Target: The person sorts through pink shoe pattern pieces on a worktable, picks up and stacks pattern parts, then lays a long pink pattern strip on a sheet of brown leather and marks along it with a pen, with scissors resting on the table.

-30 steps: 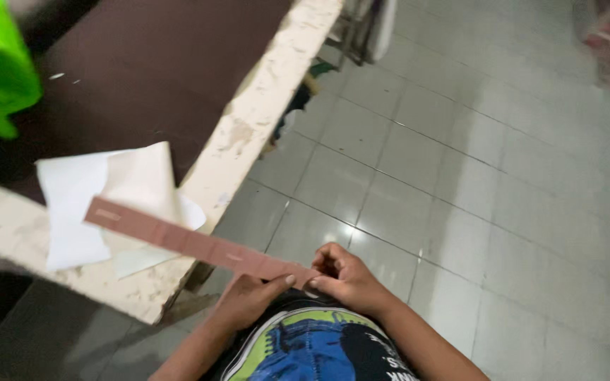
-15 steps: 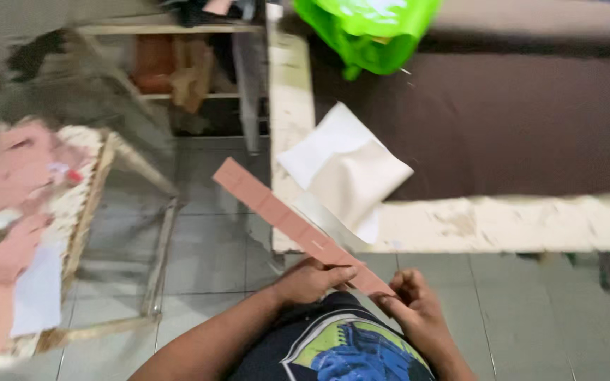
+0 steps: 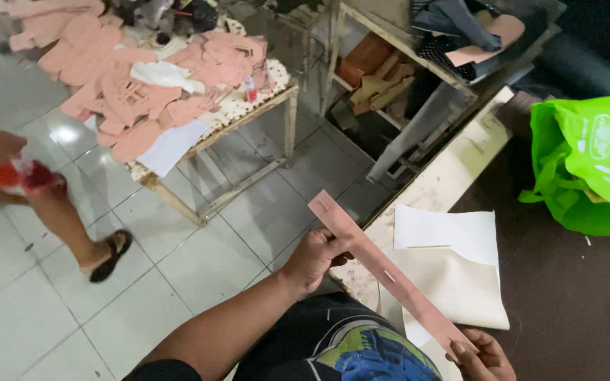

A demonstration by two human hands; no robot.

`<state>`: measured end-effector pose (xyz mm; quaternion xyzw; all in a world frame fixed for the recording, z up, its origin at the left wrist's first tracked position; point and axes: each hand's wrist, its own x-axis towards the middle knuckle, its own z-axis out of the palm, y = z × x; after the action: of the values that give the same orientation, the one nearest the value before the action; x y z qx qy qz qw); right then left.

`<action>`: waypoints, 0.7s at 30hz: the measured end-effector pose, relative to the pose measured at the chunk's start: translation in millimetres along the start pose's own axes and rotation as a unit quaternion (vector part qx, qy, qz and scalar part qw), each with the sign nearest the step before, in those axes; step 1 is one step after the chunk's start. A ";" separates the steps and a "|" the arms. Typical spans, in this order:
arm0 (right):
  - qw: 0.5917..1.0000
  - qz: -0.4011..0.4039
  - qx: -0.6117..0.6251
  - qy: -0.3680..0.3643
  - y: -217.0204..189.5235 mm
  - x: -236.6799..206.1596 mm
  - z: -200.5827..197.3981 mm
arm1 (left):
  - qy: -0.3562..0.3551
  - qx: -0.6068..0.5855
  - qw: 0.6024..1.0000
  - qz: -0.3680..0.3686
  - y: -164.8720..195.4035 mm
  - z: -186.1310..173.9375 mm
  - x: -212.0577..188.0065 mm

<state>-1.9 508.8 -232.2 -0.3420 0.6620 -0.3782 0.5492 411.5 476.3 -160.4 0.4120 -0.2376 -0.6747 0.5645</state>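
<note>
A long pink strip [image 3: 383,270] of thin material slants across the table's corner. My left hand [image 3: 315,255] grips it near its upper end. My right hand [image 3: 481,355] pinches its lower end at the bottom edge of the view. Under the strip lie white and cream sheets [image 3: 453,268] on the worn table [image 3: 453,176], whose top is dark brown [image 3: 573,296].
A bright green bag [image 3: 594,166] sits on the table at the right. To the left stands a low wooden rack [image 3: 248,120] piled with pink cut pieces [image 3: 128,77]. Another person's leg in a sandal [image 3: 93,243] is on the tiled floor. Cluttered shelves [image 3: 390,70] stand behind.
The camera has swung left, bringing the rack and the other person into view. My left hand has slid up the strip; my hands are now far apart on it.
</note>
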 end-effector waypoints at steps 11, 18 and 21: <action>0.994 0.035 -0.065 -0.085 -59.6 27.2 -31.8 | 0.139 -0.035 0.989 0.047 -63.3 16.9 -74.5; 0.990 0.004 -0.014 -0.140 -89.2 34.1 -1.9 | 0.203 -0.093 0.972 0.071 -74.7 6.8 -126.4; 0.991 0.029 -0.021 -0.132 -100.4 27.2 23.3 | 0.238 -0.048 0.965 0.097 -73.1 -8.3 -140.1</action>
<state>20.4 434.0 -159.5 -0.3806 0.6014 -0.3000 0.6353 380.2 630.0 -182.0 0.5082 -0.1021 -0.5097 0.6867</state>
